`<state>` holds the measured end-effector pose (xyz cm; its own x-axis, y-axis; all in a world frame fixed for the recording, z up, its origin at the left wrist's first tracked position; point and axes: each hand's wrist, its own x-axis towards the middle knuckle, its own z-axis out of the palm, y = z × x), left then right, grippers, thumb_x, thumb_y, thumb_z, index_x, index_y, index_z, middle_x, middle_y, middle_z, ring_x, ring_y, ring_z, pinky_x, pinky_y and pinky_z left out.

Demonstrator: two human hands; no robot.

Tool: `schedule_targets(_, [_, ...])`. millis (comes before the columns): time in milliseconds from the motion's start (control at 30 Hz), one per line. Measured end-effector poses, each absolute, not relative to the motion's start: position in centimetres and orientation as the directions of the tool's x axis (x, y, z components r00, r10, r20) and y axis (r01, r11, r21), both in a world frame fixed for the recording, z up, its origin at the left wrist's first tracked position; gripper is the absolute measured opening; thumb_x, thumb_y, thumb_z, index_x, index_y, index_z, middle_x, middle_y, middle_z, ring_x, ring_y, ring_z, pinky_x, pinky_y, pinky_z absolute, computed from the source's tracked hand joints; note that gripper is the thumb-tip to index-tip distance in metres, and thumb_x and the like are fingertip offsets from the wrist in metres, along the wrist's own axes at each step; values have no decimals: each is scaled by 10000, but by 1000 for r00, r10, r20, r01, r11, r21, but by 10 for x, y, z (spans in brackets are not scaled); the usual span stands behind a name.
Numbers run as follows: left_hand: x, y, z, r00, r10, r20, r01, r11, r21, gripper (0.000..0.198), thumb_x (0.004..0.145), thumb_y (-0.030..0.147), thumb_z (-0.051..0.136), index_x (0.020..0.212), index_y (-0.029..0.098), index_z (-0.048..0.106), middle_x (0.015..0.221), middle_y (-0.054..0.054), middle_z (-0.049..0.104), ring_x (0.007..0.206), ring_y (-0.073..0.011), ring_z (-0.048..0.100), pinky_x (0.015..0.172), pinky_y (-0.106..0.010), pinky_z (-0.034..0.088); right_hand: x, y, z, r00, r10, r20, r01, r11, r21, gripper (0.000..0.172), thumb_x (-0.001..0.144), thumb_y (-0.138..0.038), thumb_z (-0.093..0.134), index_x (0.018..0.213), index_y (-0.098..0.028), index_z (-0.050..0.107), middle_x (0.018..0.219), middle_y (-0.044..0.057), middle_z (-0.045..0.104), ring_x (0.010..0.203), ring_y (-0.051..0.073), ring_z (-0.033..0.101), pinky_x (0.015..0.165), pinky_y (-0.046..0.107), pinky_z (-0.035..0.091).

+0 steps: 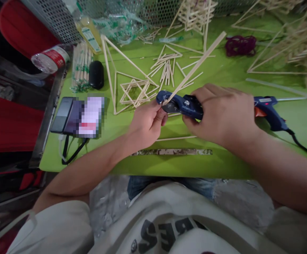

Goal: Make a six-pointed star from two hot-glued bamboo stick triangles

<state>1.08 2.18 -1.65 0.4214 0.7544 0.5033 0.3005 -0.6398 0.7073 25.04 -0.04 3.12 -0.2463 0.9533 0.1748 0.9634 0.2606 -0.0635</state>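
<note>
My right hand [224, 114] is wrapped round the handles of blue pruning shears [183, 104], above the table's middle. Between the shears' jaws lies a wooden stick [198, 67], slanting up to the far right. At its near end my left hand [146, 121] is closed, fingers pinched close by the jaws; they hide the stick's tip. Just beyond the hands lie short cut sticks [167, 72] and a triangular stick frame [111, 76] with a smaller star-like piece [134, 91]. A flat patterned strip [174, 152] lies near the table's front edge.
A blue glue gun [268, 109] with its red light lit lies at the right, its cord trailing. At the left are a phone [91, 116], a power bank [65, 114], a black case [96, 74] and bottles. Purple cord [240, 46] and woven stick structures [304, 49] stand behind.
</note>
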Motion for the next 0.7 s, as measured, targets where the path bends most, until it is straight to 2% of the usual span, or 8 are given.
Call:
schedule_targets(200, [10, 22, -6, 450, 767, 457, 363, -625, 691, 609, 1282, 621, 414, 835, 251, 598, 685, -15, 674, 612, -167, 659, 642, -349, 528, 246, -2, 35, -240, 966, 98, 968, 246, -54, 401, 949, -508, 656, 1177, -213, 803, 1153, 191, 836, 1041, 452, 801, 752, 465, 437])
schedule_targets(400, [11, 20, -5, 447, 783, 433, 317, -591, 742, 561, 1283, 608, 448, 888, 248, 616, 696, 6, 677, 599, -150, 637, 642, -339, 505, 245, 1, 34, -227, 973, 46, 971, 230, -67, 385, 962, -504, 657, 1171, -216, 804, 1135, 192, 839, 1008, 439, 794, 716, 444, 381])
schedule_targets(700, [11, 14, -2, 433, 826, 360, 327, -517, 791, 550, 1277, 629, 437, 942, 256, 663, 722, -4, 672, 616, -172, 616, 677, -381, 524, 243, 3, 35, -218, 976, 6, 974, 217, -62, 383, 993, -503, 642, 1184, -214, 807, 1124, 191, 843, 967, 430, 798, 691, 436, 338])
